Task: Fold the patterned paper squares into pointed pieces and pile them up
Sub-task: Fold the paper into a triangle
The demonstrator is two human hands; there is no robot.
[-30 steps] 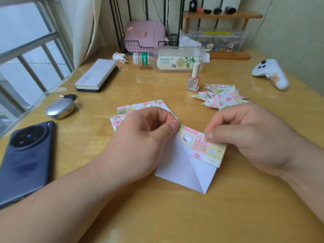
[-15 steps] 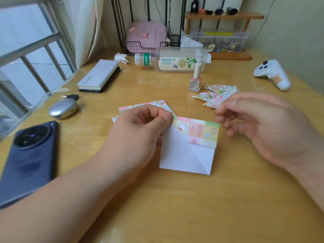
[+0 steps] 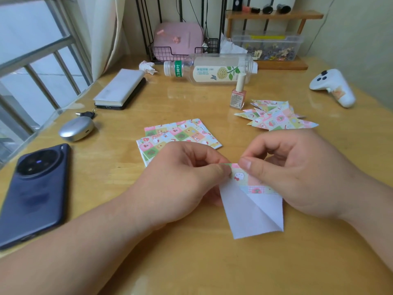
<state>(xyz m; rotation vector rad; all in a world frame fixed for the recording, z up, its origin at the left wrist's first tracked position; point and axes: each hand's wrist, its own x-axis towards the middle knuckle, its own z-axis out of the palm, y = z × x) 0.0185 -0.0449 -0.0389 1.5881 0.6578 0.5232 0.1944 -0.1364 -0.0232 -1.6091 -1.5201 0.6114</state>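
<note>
Patterned paper square [image 3: 251,213]: long axis near-far, white end pointing near. Left grip [image 3: 180,184] and right grip [image 3: 297,173] pinch its patterned far fold.

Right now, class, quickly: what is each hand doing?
Left hand: closed, pinching the paper at its top edge.
Right hand: closed, pinching the same paper beside it.

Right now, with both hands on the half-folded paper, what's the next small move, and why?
Probably fold one top corner of the patterned band down along the diagonal crease and press it flat. The left hand and right hand both pinch that band, and the paper shows a wide white face, not yet pointed like the finished pile.
</note>
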